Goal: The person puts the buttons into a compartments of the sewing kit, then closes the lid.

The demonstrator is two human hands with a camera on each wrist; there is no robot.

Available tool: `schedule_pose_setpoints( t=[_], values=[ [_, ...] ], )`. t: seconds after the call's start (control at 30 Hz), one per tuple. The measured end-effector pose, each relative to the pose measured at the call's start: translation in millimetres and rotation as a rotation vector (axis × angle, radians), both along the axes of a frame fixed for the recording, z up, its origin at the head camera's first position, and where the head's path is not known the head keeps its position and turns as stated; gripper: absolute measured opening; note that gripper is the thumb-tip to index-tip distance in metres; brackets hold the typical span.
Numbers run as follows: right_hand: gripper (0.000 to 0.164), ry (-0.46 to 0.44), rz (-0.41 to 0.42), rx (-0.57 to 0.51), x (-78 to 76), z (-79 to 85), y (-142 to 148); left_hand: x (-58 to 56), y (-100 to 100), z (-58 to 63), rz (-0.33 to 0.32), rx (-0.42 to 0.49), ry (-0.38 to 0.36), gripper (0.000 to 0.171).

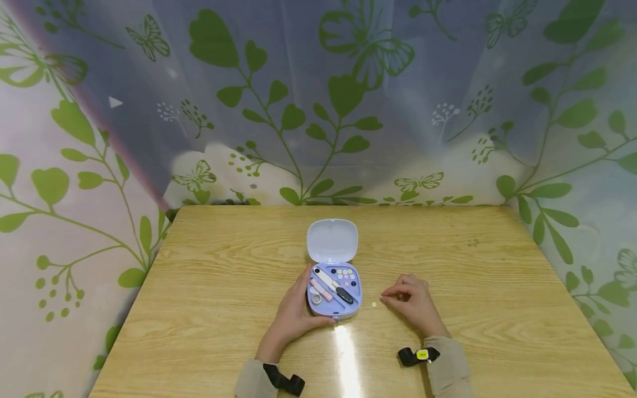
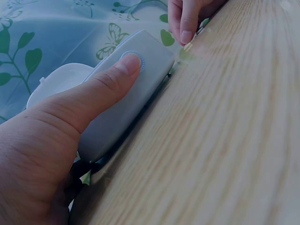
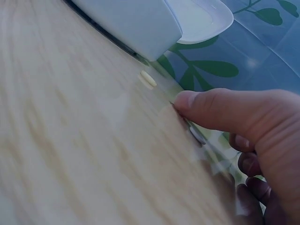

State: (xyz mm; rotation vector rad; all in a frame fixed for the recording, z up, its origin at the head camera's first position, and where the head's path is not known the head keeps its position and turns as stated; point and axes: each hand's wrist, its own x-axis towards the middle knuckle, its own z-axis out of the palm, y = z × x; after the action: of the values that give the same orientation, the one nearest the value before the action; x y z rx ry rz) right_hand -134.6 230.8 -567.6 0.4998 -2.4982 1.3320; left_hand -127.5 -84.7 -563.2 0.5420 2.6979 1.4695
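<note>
A lilac sewing kit box stands on the table with its lid raised. My left hand grips its left side, the thumb across the round front catch. Inside lie a white tool with a black handle, a pink stick-like piece, a gold-coloured ring and several small buttons. A pale button lies on the table right of the box. Just right of it, my right hand brings thumb and index tips together; I cannot tell whether they pinch anything.
The wooden table runs back to a leaf-and-butterfly patterned curtain, which also hangs at both sides. A black wrist camera sits on the left sleeve and another camera on the right.
</note>
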Motion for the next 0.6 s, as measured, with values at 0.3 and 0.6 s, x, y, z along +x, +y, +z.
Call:
schedule_pose_setpoints(
  t=[0.3, 0.6],
  values=[
    [0.016, 0.007, 0.002, -0.008, -0.5, 1.7, -0.4, -2.2, 0.2, -2.6, -0.002, 0.004, 0.016, 0.134],
    [0.017, -0.06, 0.012, -0.053, -1.8, 5.1, -1.2, -0.8, 0.1, -1.2, -0.006, 0.002, 0.019, 0.133]
  ],
)
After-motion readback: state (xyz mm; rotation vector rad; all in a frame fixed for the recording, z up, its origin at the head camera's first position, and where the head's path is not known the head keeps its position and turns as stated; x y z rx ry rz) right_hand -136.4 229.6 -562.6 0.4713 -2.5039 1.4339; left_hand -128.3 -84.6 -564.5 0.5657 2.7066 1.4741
